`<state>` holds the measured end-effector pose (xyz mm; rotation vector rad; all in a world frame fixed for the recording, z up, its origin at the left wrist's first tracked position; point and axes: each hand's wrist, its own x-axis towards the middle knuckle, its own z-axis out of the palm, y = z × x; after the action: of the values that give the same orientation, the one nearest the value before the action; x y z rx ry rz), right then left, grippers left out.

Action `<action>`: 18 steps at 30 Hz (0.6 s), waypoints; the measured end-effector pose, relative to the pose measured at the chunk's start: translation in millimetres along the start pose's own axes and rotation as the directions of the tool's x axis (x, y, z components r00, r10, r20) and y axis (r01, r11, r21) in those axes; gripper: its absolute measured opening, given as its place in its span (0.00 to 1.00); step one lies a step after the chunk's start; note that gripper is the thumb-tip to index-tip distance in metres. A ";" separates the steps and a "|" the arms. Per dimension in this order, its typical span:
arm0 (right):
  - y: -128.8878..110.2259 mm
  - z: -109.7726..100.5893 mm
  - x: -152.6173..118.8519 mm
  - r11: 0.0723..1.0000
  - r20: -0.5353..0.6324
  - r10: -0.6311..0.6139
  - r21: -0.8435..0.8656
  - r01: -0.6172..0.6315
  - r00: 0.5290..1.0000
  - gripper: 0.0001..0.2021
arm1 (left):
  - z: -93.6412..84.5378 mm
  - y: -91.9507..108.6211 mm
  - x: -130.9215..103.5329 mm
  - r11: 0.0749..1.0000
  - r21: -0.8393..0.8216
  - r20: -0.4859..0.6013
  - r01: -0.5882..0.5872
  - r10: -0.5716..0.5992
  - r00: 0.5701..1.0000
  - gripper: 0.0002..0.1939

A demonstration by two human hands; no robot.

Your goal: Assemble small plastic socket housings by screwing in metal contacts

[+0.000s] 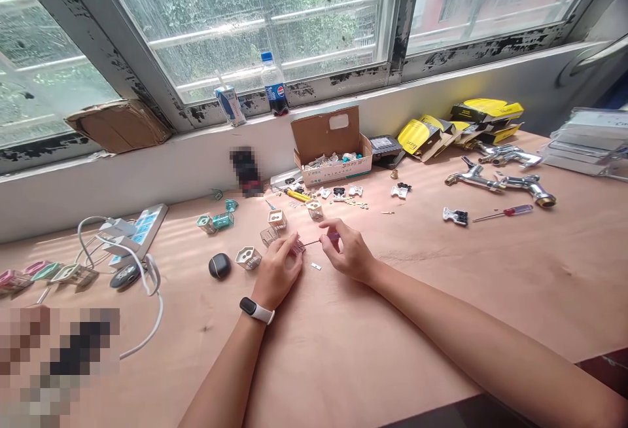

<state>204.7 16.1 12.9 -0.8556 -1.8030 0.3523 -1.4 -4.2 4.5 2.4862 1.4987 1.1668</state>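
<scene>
My right hand (349,252) is closed round the handle of a screwdriver (311,243), its thin shaft pointing left. The tip reaches a small pinkish part (299,246), pinched in the fingers of my left hand (280,267) close above the table; the fingers hide most of it. Just below lies a small flat whitish piece (316,266). Beside my left hand stand a two-hole pencil sharpener (248,258) and a clear brownish cup-like case (269,236). Farther back are two more cream sharpeners, one of them a sharpener (277,219) with two holes facing up.
A cardboard box (333,169) of small parts stands at the back, with a yellow cutter knife (298,196) before it. Metal taps (495,176) and another screwdriver (505,213) lie right. Leftward are a black round case (219,266), a power strip (142,231) and a white cable (159,313).
</scene>
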 end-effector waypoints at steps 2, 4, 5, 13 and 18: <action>-1.7 -0.7 -0.1 1.000 0.016 -0.002 0.014 0.001 1.000 0.13 | 0.3 -0.3 -0.1 1.000 0.002 -0.001 -0.004 0.004 1.000 0.22; -3.3 -1.3 0.1 0.999 0.023 0.031 0.017 -0.031 0.999 0.13 | 0.7 -0.6 -0.3 1.000 0.010 -0.004 -0.011 0.011 1.000 0.22; -3.7 -1.3 0.2 0.998 0.016 0.061 0.014 -0.061 0.998 0.11 | 0.9 -0.7 -0.3 1.000 0.013 -0.005 -0.015 0.015 1.000 0.22; 0.7 3.5 0.1 0.997 -0.063 0.072 0.038 -0.069 0.995 0.05 | 0.3 -0.4 0.4 0.999 0.019 -0.020 -0.039 0.040 0.999 0.22; -1.2 2.9 0.0 0.997 -0.097 0.073 0.046 -0.069 0.993 0.03 | -0.1 0.2 1.0 0.998 0.018 -0.025 -0.062 0.062 0.998 0.21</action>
<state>201.6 15.7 12.4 -0.8932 -1.6713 0.3864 -1.0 -3.5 5.2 2.5566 1.4541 1.2048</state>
